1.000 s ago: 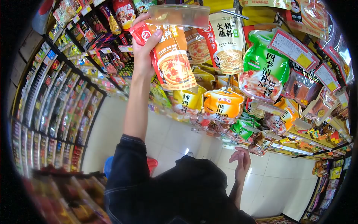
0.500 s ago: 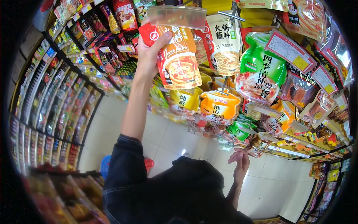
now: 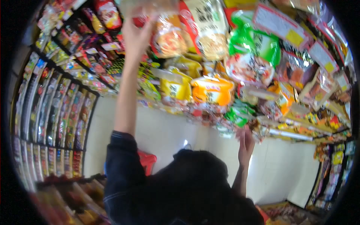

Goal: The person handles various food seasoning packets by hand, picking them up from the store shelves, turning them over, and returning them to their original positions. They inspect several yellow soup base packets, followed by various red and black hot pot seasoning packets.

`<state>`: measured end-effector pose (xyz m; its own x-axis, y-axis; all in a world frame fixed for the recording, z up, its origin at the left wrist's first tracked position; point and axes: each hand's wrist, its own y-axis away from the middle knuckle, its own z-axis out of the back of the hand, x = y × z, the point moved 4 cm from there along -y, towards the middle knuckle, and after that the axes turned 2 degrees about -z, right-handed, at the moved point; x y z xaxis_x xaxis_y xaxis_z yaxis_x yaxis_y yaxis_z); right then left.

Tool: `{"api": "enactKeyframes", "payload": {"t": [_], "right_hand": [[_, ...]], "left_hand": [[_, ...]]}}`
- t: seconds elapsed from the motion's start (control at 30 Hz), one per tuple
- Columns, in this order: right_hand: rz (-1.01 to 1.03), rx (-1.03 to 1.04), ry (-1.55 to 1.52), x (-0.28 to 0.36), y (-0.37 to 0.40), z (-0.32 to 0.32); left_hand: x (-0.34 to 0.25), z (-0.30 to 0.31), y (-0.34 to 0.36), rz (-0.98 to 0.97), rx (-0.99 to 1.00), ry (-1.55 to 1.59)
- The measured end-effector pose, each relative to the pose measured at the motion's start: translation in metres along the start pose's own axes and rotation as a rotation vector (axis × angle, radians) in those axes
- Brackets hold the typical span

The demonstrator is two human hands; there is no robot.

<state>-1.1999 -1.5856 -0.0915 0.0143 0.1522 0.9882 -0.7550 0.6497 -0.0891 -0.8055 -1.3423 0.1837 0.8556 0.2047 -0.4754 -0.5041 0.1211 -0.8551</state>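
At the upper shelf, my left hand [image 3: 138, 35] is closed on the left edge of an orange hot pot dipping sauce pouch [image 3: 169, 39], thumb on its front. A clear plastic label holder [image 3: 150, 6] crosses the pouch's top. Just right of it hangs a cream hot pot dipping sauce pouch [image 3: 208, 32] with a red side. Lower down on the right, my right hand [image 3: 245, 144] is raised with fingers stretched upward, close to the lowest hanging packets. Motion blurs its fingertips, and I see nothing held in it.
A green-and-white soup pouch [image 3: 255, 48], a yellow pouch [image 3: 175, 88] and an orange pouch [image 3: 212, 92] hang below and to the right. Price cards [image 3: 283, 26] jut out at upper right. Stocked shelves [image 3: 48, 108] line the left; a red plastic object [image 3: 147, 162] is on the tiled floor [image 3: 168, 127].
The view has shifted, and shelf goods sit higher and further left. My left hand still grips the orange pouch, now higher in view. My right hand has risen nearer the low packets.
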Motion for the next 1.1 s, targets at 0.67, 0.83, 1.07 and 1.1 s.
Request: {"api": "enactKeyframes", "payload": {"t": [0.67, 0.83, 1.07, 1.1], "right_hand": [[0.268, -0.246, 0.294, 0.045, -0.132, -0.002], [0.134, -0.208, 0.092, 0.060, -0.096, 0.027], [0.000, -0.153, 0.049, 0.104, -0.051, 0.045], [-0.023, -0.132, 0.056, 0.101, -0.048, 0.049]], "left_hand": [[-0.073, 0.018, 0.207, 0.204, -0.058, 0.165], [-0.093, 0.008, 0.238, 0.268, 0.111, 0.280], [-0.120, -0.034, 0.243, 0.217, 0.360, 0.244], [-0.126, -0.042, 0.242, 0.209, 0.370, 0.254]]}}
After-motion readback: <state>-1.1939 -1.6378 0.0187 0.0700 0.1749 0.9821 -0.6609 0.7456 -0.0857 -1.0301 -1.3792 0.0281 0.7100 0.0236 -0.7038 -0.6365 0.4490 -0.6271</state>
